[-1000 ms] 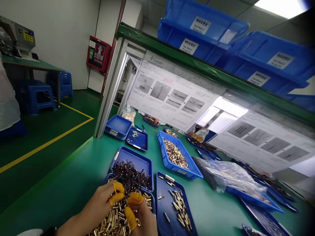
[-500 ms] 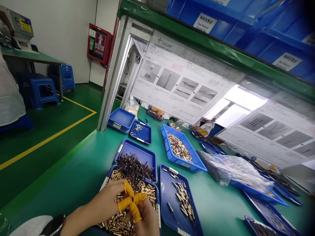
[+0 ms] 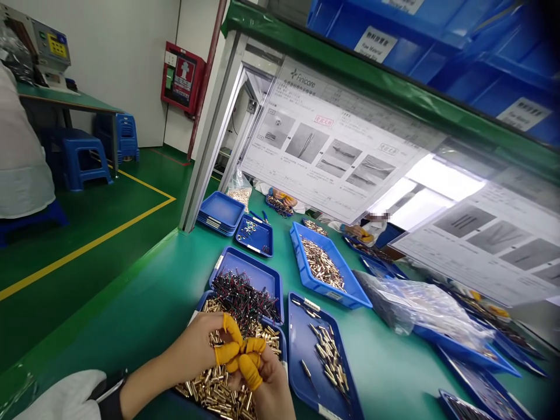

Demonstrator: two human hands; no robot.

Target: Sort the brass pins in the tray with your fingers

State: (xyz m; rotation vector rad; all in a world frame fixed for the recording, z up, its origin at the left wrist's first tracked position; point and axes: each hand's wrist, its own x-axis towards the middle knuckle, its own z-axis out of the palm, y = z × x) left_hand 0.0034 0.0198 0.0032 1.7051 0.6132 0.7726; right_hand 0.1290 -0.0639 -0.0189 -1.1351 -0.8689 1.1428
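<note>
My left hand (image 3: pixel 214 341) and my right hand (image 3: pixel 262 367) meet fingertip to fingertip, both wearing yellow finger cots. Each is closed in a pinch, and whatever lies between the tips is too small and covered to make out. Beneath them is a blue tray heaped with brass-coloured metal tubes (image 3: pixel 219 394). Just beyond, a pile of thin black and red wired parts (image 3: pixel 245 297) lies in another blue tray (image 3: pixel 266 280). Right of my hands, a blue tray (image 3: pixel 301 344) holds brass tubes with dark wires (image 3: pixel 328 353), one lying apart from the others.
A deeper blue bin (image 3: pixel 350 297) of brass parts stands farther back. Stacked trays (image 3: pixel 221 210) sit by the metal post (image 3: pixel 214 134). A plastic-wrapped bundle (image 3: pixel 420 303) lies at right. Instruction sheets (image 3: pixel 328 134) hang from the shelf above. Co-workers' hands (image 3: pixel 359 232) show across the table.
My fingers have shifted slightly against each other, and my right thumb and fingers have bunched closer. The whole view has moved a little, so things sit slightly farther right.
</note>
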